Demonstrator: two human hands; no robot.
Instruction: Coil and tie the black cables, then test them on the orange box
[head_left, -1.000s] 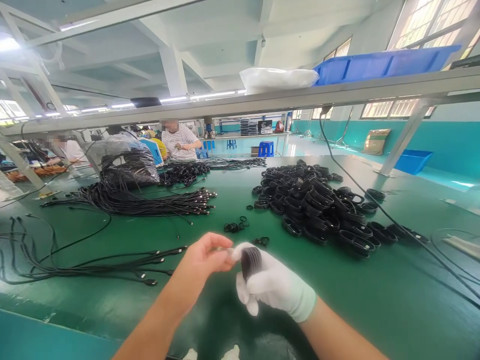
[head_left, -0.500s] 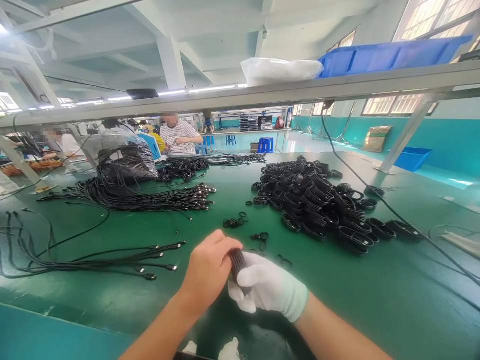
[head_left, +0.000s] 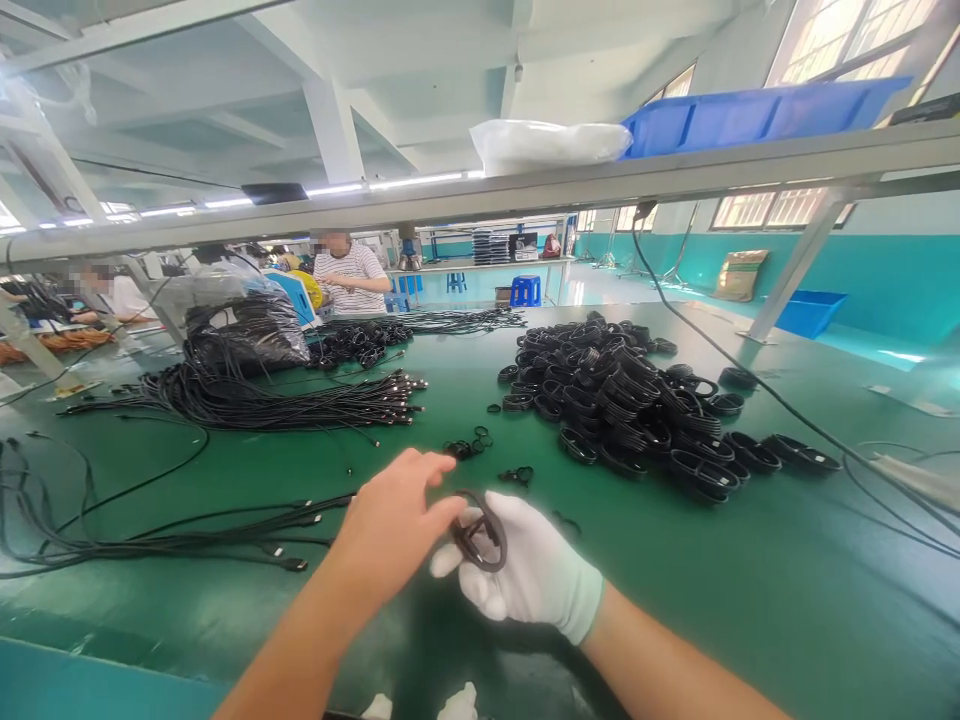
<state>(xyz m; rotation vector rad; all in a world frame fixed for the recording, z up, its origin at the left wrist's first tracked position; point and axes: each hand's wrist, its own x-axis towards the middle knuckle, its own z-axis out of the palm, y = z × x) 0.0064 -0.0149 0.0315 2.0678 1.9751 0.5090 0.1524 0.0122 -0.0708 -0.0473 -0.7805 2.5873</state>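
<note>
My right hand (head_left: 525, 560), in a white glove, holds a small coiled black cable (head_left: 491, 535) over the near part of the table. The coil's loop faces up, with a bit of cable crossing its middle. My bare left hand (head_left: 397, 510) is at the coil's left side, thumb at its edge and index finger apart from it. Just beyond my hands lie small black rings (head_left: 469, 445) and a few more bands (head_left: 517, 475). To the left, loose straight black cables (head_left: 225, 525) spread with their plugs toward my left hand.
A heap of coiled cables (head_left: 622, 390) covers the right middle. Farther left lie a bundle of uncoiled cables (head_left: 300, 405) and a plastic bag of cables (head_left: 247, 325). A shelf beam (head_left: 450, 200) crosses above; a hanging cord (head_left: 720, 360) runs down right. A person (head_left: 349, 275) is across the table.
The coil has turned from edge-on to showing its open loop in my right hand. My left hand has loosened its grip and moved slightly left.
</note>
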